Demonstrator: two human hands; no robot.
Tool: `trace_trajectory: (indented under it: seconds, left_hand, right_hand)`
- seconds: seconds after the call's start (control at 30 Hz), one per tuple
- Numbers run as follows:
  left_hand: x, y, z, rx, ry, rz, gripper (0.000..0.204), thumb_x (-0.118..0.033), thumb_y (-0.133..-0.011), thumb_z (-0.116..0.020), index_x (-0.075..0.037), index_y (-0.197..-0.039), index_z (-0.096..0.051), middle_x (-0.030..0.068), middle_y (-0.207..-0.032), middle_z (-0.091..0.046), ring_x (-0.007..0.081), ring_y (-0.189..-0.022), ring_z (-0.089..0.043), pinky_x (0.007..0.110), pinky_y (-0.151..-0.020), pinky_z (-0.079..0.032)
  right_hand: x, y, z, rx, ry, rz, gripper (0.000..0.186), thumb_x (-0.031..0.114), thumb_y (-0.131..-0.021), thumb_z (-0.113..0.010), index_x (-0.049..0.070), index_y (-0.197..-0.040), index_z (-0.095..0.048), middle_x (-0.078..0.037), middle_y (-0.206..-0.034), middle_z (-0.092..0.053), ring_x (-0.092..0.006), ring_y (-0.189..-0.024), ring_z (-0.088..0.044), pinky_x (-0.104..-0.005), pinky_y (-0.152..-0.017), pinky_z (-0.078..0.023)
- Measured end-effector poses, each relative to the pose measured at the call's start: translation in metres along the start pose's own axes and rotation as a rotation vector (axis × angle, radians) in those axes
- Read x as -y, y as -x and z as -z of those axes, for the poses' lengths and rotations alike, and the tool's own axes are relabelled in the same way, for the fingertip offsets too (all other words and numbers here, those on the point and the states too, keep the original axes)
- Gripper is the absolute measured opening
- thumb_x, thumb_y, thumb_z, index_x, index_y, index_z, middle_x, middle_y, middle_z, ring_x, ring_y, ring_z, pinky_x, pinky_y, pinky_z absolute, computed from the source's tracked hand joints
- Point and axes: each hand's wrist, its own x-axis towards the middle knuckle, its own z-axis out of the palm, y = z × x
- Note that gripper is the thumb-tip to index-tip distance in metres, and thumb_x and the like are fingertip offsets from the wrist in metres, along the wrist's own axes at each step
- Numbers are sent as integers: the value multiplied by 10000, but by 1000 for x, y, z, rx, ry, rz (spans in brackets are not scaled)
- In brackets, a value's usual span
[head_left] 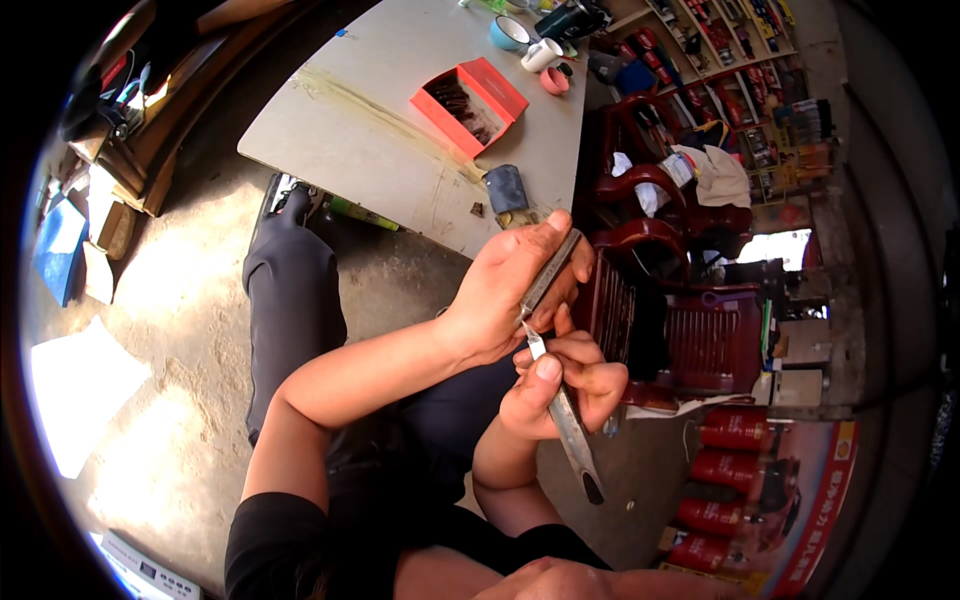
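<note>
My left hand [507, 285] is raised in front of me, closed round a narrow dark grey bar [551, 272] with a worked-looking surface and a thin lower end. Its thumb lies along the bar's upper part. Just below, my right hand [565, 388] grips a long flat metal carving tool [570, 428] between thumb and fingers. The tool's bright, slanted tip points up at the bar's lower end; whether they touch I cannot tell. Its rear end sticks out below my right hand, ending in a dark hollow or patch.
A pale table [330, 130] ahead carries an open red box [468, 105] of dark pieces, a dark block-like object [506, 188], and cups [541, 54]. Dark red wooden chairs [712, 340] stand at right, below stocked shelves [740, 60]. Red canisters [728, 468] are lower right.
</note>
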Motion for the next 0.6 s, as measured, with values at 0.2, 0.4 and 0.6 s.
trace_trajectory:
  seconds: [0.2,0.4,0.6]
  left_hand:
    - [2,-1,0,-35,49,-10,457,-433,-974,-365,-63,-711,-421,-41,-434,-294,61,-330,-269,181,-329,-272]
    - [-2,0,2,10,135,37,446,-398,-987,-352,-71,-705,-468,-34,-417,-357,56,-341,-287,172,-426,-335]
    - [-1,-1,0,-2,131,37,442,-400,-985,-358,-78,-700,-460,-35,-417,-358,54,-340,-289,175,-395,-315]
  right_hand:
    - [-1,-2,-1,53,47,28,258,111,-848,-586,30,-791,-347,-110,-606,-548,-162,-514,-552,-416,-787,-529]
    - [1,-4,-2,78,74,34,262,137,-871,-545,31,-789,-320,-100,-547,-489,-133,-480,-489,-421,-815,-514]
    - [-1,-2,-6,25,53,20,264,141,-874,-545,33,-790,-318,-90,-538,-475,-130,-471,-476,-412,-797,-514]
